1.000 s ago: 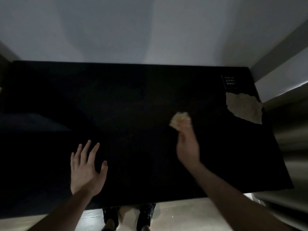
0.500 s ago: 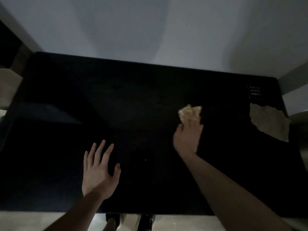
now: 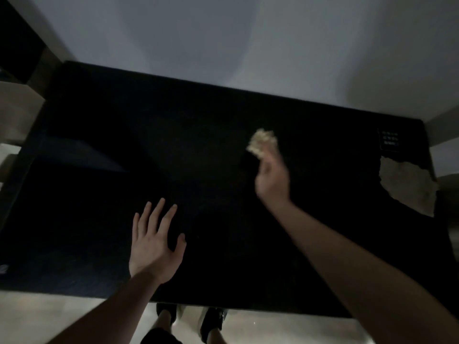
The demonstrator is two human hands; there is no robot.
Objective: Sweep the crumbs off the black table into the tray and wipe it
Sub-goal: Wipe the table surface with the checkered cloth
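Observation:
The black table point(image 3: 213, 150) fills the view in dim light. My right hand point(image 3: 273, 180), blurred by motion, holds a crumpled pale cloth point(image 3: 262, 143) against the tabletop right of centre. My left hand point(image 3: 155, 242) lies flat on the table near its front edge, fingers straight and spread, holding nothing. No crumbs or tray can be made out in the darkness.
A torn patch point(image 3: 409, 186) of bare pale material shows at the table's right edge, with a small white-printed label point(image 3: 390, 142) behind it. A grey wall point(image 3: 236, 45) rises behind the table. My feet point(image 3: 191, 319) stand on the light floor below the front edge.
My right hand has pushed the cloth farther from me and a little to the left across the table. My left hand stays flat in place. The view has shifted.

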